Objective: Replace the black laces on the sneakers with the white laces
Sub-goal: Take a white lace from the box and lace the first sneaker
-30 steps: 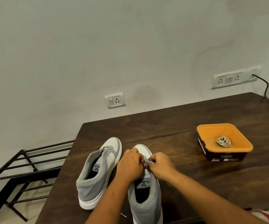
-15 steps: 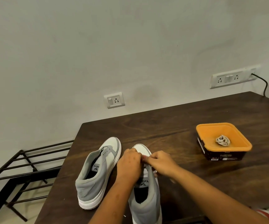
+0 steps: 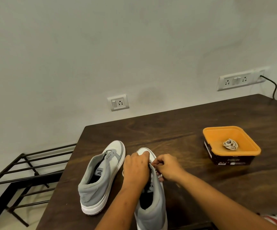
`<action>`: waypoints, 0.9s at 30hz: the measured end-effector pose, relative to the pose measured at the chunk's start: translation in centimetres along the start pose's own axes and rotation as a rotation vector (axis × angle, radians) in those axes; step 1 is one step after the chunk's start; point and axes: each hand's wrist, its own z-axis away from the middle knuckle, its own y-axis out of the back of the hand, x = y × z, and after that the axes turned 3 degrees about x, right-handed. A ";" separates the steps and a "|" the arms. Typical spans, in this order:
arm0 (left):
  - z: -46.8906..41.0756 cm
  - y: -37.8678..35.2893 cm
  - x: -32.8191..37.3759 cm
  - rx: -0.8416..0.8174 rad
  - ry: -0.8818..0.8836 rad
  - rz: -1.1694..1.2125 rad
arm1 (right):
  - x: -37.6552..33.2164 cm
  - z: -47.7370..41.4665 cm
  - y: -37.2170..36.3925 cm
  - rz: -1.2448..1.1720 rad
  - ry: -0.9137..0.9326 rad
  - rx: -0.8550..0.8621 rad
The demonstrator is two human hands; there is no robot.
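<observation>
While leaning over the near grey-and-white high-top sneaker (image 3: 156,205), working both hands right on top of its eyelet rows. Lying heel toward the body and toe toward the wall, so running lengthwise straight away across the dark wooden table (image 3: 184,130), directly under the hands.

Left hand (image 3: 135,168) curling down over the tongue and left flap, seemingly gripping the upper to steady things. Hiding the fingertips though, so not swearing to the exact hold.

Right hand (image 3: 168,166) pinching what's looking like a thin white lace (image 3: 159,176) at the right eyelet row, thumb and forefinger clenched, a short pale bit poking out below the knuckles. Guessing at threading the lower holes here, so probably needing a pull out to the right, across that toe-heel line.

Looking soft and grey round the collar, white on the toe cap, not showing any black lace.

Sitting just beside, nearer the left hand: second grey-and-white sneaker (image 3: 93,193), eyelets bare.

Waiting well apart on the right-hand side: small bundle of white laces (image 3: 230,144) inside a square orange tray atop a black box (image 3: 247,140).
</observation>
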 end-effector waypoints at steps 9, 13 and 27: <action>0.3 0.1 1.0 -0.031 0.101 0.069 | -0.2 0.1 -0.2 -0.003 -0.009 0.020; 0.7 0.0 1.8 -0.085 0.127 0.071 | -0.2 0.2 -0.2 0.008 0.001 0.024; 0.4 -0.4 0.1 -0.089 0.263 0.293 | -0.8 0.2 0.1 0.069 0.060 0.008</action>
